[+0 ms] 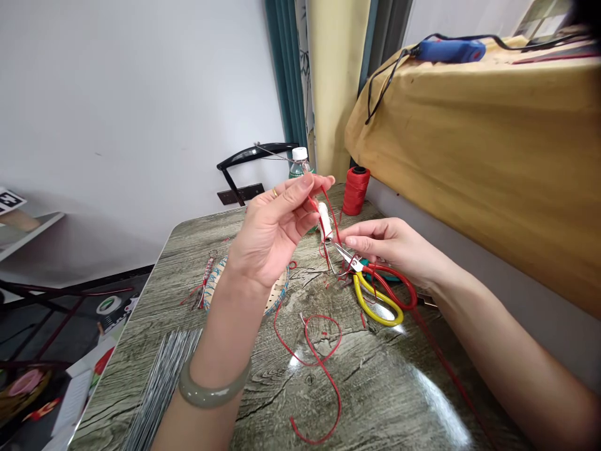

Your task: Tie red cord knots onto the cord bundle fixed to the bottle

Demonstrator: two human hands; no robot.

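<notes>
My left hand (272,235) is raised over the table, fingers pinched on a red cord (315,203) that runs down past a small white cylinder (323,219). My right hand (389,244) reaches in from the right with its fingers pinched on the cord just below that white piece. A loose length of the red cord (323,363) curls across the table (385,388) underneath. Scissors with a red and a yellow handle (380,294) lie under my right hand, blades pointing left. A grey-green bangle (211,391) sits on my left wrist.
A red thread spool (355,191) and a water bottle (299,163) stand at the table's far edge. A round woven piece (277,297) and a small tassel (204,282) lie left of centre, a bundle of metal wires (164,376) at the front left. A yellow-covered bench (469,144) rises on the right.
</notes>
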